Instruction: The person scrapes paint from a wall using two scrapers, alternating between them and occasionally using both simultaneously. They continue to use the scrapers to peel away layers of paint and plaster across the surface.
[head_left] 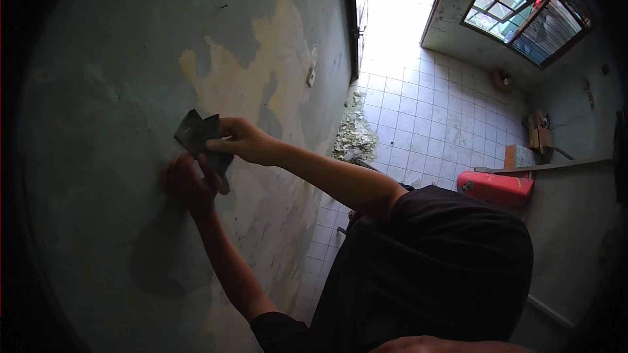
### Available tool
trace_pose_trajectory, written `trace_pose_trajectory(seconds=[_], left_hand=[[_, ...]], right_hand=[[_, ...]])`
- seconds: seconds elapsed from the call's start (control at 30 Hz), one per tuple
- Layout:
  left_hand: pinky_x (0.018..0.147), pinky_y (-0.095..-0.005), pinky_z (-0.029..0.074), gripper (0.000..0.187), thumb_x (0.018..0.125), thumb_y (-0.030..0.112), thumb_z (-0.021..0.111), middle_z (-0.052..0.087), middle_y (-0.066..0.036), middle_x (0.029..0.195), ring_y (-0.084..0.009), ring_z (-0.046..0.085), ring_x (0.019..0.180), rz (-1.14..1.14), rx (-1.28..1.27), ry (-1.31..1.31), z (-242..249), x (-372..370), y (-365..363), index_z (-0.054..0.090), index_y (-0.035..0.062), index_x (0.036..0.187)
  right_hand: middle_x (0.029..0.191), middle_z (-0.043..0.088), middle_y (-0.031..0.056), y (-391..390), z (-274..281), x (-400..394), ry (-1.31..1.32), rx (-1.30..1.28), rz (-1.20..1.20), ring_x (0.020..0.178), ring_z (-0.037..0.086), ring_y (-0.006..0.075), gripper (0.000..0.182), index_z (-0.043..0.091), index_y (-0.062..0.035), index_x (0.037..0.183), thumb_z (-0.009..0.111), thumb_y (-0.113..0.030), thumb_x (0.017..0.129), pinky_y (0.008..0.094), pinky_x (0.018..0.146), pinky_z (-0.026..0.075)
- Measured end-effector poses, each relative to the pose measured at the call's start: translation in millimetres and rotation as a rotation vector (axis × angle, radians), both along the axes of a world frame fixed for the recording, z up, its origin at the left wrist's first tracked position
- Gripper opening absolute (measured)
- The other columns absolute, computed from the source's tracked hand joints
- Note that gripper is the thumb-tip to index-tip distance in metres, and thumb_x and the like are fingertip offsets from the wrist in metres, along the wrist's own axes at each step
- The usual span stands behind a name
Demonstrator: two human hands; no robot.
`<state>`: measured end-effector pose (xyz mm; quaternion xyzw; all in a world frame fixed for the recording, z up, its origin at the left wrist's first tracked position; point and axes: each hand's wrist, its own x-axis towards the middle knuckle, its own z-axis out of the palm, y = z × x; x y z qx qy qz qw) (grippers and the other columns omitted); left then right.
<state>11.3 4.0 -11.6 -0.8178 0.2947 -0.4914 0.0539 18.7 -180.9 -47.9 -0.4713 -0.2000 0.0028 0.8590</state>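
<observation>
Two dark, flat, square-edged plates overlap in front of the wall, looking like scraper blades (191, 132); a pale handle end (224, 187) shows below them. My right hand (245, 140) pinches the plates from the right, thumb across the near face. Just beneath, my left hand (190, 183) has its fingers curled up against the lower part of the scraper, close to the wall; shadow hides part of its grip. Behind both hands is a green painted wall (118, 124) with a large bare, peeled patch (229, 85).
Paint flakes (356, 134) lie heaped on the white tiled floor (432, 121) along the wall's foot. A bright doorway (399, 13) and a barred window (526, 10) are beyond. To the right stand a red container (495, 187) and cardboard boxes (540, 131). A switch (311, 77) is on the wall.
</observation>
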Motion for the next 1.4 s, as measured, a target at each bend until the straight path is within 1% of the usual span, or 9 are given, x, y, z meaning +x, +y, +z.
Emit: trace_pose_trajectory(seconds=[0.07, 0.17, 0.27, 0.43, 0.57, 0.7, 0.87, 1.23, 1.4], left_hand=[[0.089, -0.0499, 0.045, 0.026, 0.099, 0.031, 0.059, 0.067, -0.013, 0.097, -0.0334, 0.065, 0.092, -0.005, -0.006, 0.012, -0.5, 1.9, 0.0, 0.062, 0.0051, 0.100], [0.089, -0.0461, 0.046, 0.018, 0.097, 0.026, 0.060, 0.068, -0.007, 0.096, -0.0277, 0.066, 0.088, -0.028, -0.006, 0.009, -0.9, 3.1, 1.4, 0.060, 0.0081, 0.098], [0.090, -0.0456, 0.045, 0.017, 0.097, 0.025, 0.060, 0.068, -0.007, 0.097, -0.0277, 0.066, 0.088, 0.019, 0.025, 0.016, 3.5, 0.1, -1.5, 0.059, 0.0079, 0.097], [0.089, -0.0444, 0.044, 0.015, 0.100, 0.024, 0.058, 0.069, -0.006, 0.102, -0.0265, 0.066, 0.095, 0.044, 0.071, -0.051, 1.1, 3.1, -1.3, 0.058, 0.0094, 0.101], [0.089, -0.0441, 0.044, 0.013, 0.102, 0.024, 0.056, 0.070, -0.005, 0.109, -0.0268, 0.065, 0.100, 0.047, 0.085, -0.092, 3.4, 6.4, -7.8, 0.058, 0.0109, 0.104], [0.090, -0.0438, 0.044, 0.012, 0.104, 0.024, 0.054, 0.070, -0.005, 0.117, -0.0280, 0.065, 0.105, 0.056, 0.095, -0.128, 8.1, 8.6, -11.8, 0.058, 0.0127, 0.106], [0.093, -0.0442, 0.044, 0.012, 0.105, 0.024, 0.052, 0.068, -0.005, 0.123, -0.0286, 0.064, 0.113, 0.090, 0.107, -0.171, -5.3, 11.2, -19.5, 0.058, 0.0136, 0.108], [0.098, -0.0433, 0.046, 0.014, 0.107, 0.022, 0.048, 0.066, -0.009, 0.128, -0.0315, 0.063, 0.121, 0.090, 0.201, -0.038, -20.8, 21.8, -28.2, 0.056, 0.0111, 0.109], [0.096, -0.0431, 0.049, 0.015, 0.107, 0.023, 0.048, 0.067, -0.009, 0.126, -0.0321, 0.064, 0.120, 0.084, 0.186, -0.038, -22.5, 23.2, -27.4, 0.056, 0.0101, 0.108]], right_hand=[[0.074, 0.055, -0.0036, 3.2, -6.5, -3.1, 0.008, 0.096, 0.009, 0.073, 0.052, 0.0045, 0.026, 0.060, -0.0021, 0.097, 0.070, -0.026, 0.100, 0.0269, 0.063, 0.047], [0.079, 0.057, -0.0023, -4.3, -17.8, -7.3, 0.012, -0.199, -0.024, 0.072, 0.054, 0.0056, 0.026, 0.056, -0.0035, 0.102, 0.063, -0.029, 0.104, 0.0272, 0.068, 0.051], [0.086, 0.060, 0.0012, -25.5, -7.1, -25.5, 0.329, -0.273, 0.223, 0.069, 0.055, 0.0077, 0.027, 0.056, -0.0039, 0.106, 0.058, -0.030, 0.106, 0.0278, 0.066, 0.055], [0.088, 0.063, 0.0097, -33.8, -129.6, -0.1, 0.448, 0.003, 0.049, 0.067, 0.060, 0.0131, 0.022, 0.051, -0.0033, 0.121, 0.050, -0.020, 0.107, 0.0340, 0.051, 0.056], [0.089, 0.067, 0.0207, -81.5, -148.7, 2.5, 0.812, -0.051, -0.036, 0.049, 0.055, 0.0190, 0.036, 0.044, -0.0012, 0.138, 0.047, -0.015, 0.105, 0.0376, 0.049, 0.056], [0.088, 0.056, 0.0112, -97.1, -161.8, 24.0, 0.915, -0.107, 0.009, 0.058, 0.053, 0.0160, 0.037, 0.045, -0.0009, 0.136, 0.049, -0.017, 0.104, 0.0333, 0.049, 0.049], [0.089, 0.050, 0.0083, -72.0, -166.9, 45.3, 0.702, 0.020, 0.006, 0.073, 0.055, 0.0170, 0.042, 0.042, 0.0018, 0.143, 0.050, -0.013, 0.104, 0.0371, 0.063, 0.058], [0.078, 0.055, 0.0092, -28.0, -94.2, 67.8, 1.016, 0.266, -0.241, 0.052, 0.054, 0.0188, 0.047, 0.047, -0.0087, 0.151, 0.051, -0.022, 0.106, 0.0364, 0.044, 0.047], [0.068, 0.046, 0.0035, -28.8, -88.7, 74.4, 1.056, 0.299, -0.298, 0.047, 0.050, 0.0170, 0.029, 0.056, -0.0030, 0.130, 0.052, -0.018, 0.105, 0.0350, 0.041, 0.044]])
